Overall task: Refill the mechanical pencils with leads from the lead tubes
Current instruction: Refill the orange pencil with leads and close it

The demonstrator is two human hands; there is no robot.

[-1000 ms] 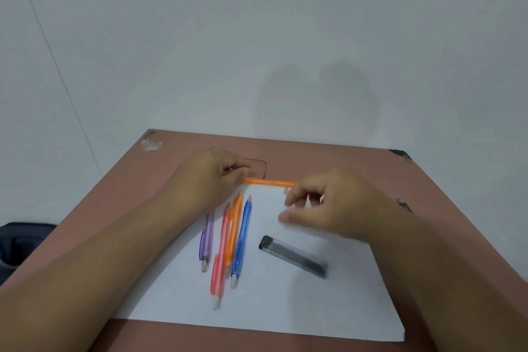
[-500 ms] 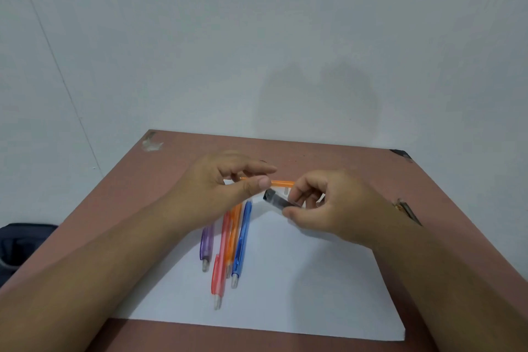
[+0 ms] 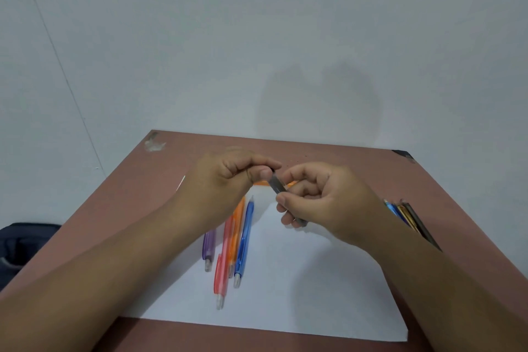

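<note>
My right hand (image 3: pixel 323 197) grips a grey lead tube (image 3: pixel 278 184) held above the white paper (image 3: pixel 300 288), its lower end poking out below my fingers. My left hand (image 3: pixel 225 180) pinches the tube's upper end between thumb and forefinger. Behind my hands an orange pencil (image 3: pixel 290 183) lies crosswise, mostly hidden. On the paper lie a purple pencil (image 3: pixel 209 247), a red pencil (image 3: pixel 221 266), an orange pencil (image 3: pixel 237 226) and a blue pencil (image 3: pixel 244 240), side by side.
Several more lead tubes and pencils (image 3: pixel 411 220) lie at the right of the brown table (image 3: pixel 357 163), partly behind my right forearm. A dark bag (image 3: pixel 20 243) sits on the floor at the left. A white wall stands behind the table.
My right hand picked the grey lead tube up from the paper and raised it. My left hand let go of the crosswise orange pencil and now pinches the tube's top end.
</note>
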